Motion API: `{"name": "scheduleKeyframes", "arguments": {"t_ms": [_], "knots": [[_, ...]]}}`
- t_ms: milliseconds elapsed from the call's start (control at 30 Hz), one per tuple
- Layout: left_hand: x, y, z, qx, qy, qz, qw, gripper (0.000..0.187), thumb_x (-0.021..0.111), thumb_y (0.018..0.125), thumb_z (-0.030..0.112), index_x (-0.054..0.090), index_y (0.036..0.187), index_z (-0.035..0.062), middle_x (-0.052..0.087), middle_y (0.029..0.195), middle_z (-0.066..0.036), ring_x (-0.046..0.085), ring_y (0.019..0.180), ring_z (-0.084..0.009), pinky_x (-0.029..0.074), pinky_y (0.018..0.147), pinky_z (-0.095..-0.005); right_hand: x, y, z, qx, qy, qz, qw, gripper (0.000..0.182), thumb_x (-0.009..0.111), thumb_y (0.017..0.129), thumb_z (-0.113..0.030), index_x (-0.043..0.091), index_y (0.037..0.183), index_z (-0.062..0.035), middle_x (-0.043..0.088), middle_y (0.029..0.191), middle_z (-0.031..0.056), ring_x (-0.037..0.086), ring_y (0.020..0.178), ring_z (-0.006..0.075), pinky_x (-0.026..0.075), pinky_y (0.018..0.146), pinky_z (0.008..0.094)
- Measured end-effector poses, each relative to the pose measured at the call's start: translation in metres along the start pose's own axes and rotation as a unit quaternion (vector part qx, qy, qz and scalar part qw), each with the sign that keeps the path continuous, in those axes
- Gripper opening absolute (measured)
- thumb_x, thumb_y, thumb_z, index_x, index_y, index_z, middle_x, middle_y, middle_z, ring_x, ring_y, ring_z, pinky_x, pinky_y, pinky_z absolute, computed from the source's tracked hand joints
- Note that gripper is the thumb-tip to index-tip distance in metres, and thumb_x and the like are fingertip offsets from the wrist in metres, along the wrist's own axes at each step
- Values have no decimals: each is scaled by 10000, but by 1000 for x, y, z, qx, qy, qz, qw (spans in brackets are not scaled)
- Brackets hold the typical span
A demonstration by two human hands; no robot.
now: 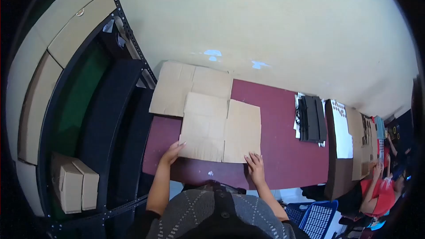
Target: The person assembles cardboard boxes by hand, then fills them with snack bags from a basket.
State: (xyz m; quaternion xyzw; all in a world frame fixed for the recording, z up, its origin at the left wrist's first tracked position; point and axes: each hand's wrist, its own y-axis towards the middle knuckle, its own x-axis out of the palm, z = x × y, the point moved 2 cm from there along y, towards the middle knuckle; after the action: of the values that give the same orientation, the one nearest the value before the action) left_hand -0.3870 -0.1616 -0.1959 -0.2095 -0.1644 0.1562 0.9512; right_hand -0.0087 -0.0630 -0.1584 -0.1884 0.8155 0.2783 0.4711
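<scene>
A flattened cardboard box (204, 126) with creases and slits lies at the near edge of a maroon table. My left hand (174, 152) is closed on its lower left corner, fingertips on the edge. At its lower right corner my right hand (255, 164) rests with fingers spread, the tips touching the cardboard. Behind it, partly covered, a second flattened cardboard box (170, 86) lies against the wall side of the table.
On the maroon table (283, 163), black folded bags (312, 118) are stacked at right. A dark shelf (116, 88) with cardboard boxes (75, 183) stands left. A blue plastic basket (319, 217) is below the table. At far right, a person in red (380, 197) sits by another table.
</scene>
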Motion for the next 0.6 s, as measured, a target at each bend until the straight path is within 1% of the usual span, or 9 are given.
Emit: {"name": "scheduleKeyframes", "arguments": {"t_ms": [67,133,233,300,333,400,467,533,600], "knots": [[8,21,5,-8,-61,-110,992,362,571,901,200,528,1201,2,597,1121,-79,554,1030,-159,416,916,-297,5,-8,1,26,82,-51,995,436,582,749,5,589,1164,-130,524,1238,126,458,1160,343,323,1027,469],[24,18,17,7,-18,-125,992,369,567,904,199,521,1211,-1,596,1122,-78,551,1034,-158,414,921,-299,4,-17,10,48,75,-49,995,409,555,781,-6,565,1183,-81,545,1195,163,462,1148,374,341,1013,447],[53,-15,31,32,39,-137,989,381,564,907,198,511,1222,-9,594,1123,-76,543,1039,-150,410,928,-300,-10,-34,19,127,123,34,984,369,545,843,-52,538,1212,-46,584,1136,174,541,1070,330,414,940,418],[68,-47,37,55,60,-127,989,379,569,905,190,514,1210,-28,597,1120,-77,532,1037,-136,412,918,-287,-13,-41,28,260,242,136,925,362,532,898,-130,512,1249,-42,602,1102,159,594,963,226,477,826,336],[73,-61,35,56,62,-130,988,379,569,905,190,514,1210,-28,597,1120,-77,532,1037,-136,412,918,-287,-21,-37,19,260,241,141,924,362,532,898,-130,512,1249,-42,602,1102,159,594,963,226,477,826,336],[77,-91,27,126,102,-103,981,371,566,908,181,520,1198,-46,599,1108,-79,535,1015,-133,419,909,-284,-32,-28,6,344,469,160,798,385,524,926,-206,489,1280,-59,602,1083,140,590,875,136,487,741,261],[82,-120,19,151,101,-89,979,332,559,891,117,535,1179,-46,613,1115,-128,563,1040,-183,418,916,-290,-37,-19,-7,341,511,164,772,440,483,942,-319,455,1307,-76,606,1074,114,577,893,135,476,770,273],[85,-154,22,256,293,-78,918,320,535,845,20,553,1160,-31,598,1142,-195,562,1098,-254,408,944,-304,-71,-5,-57,302,580,187,733,546,389,947,-460,397,1344,-86,559,1170,96,550,954,142,464,824,309],[94,-183,27,287,323,-87,898,389,522,767,-49,581,1146,13,576,1181,-176,523,1154,-296,395,977,-356,-101,-4,-98,287,603,181,723,591,342,945,-497,344,1373,-91,515,1234,93,527,1024,159,446,863,341]]}}
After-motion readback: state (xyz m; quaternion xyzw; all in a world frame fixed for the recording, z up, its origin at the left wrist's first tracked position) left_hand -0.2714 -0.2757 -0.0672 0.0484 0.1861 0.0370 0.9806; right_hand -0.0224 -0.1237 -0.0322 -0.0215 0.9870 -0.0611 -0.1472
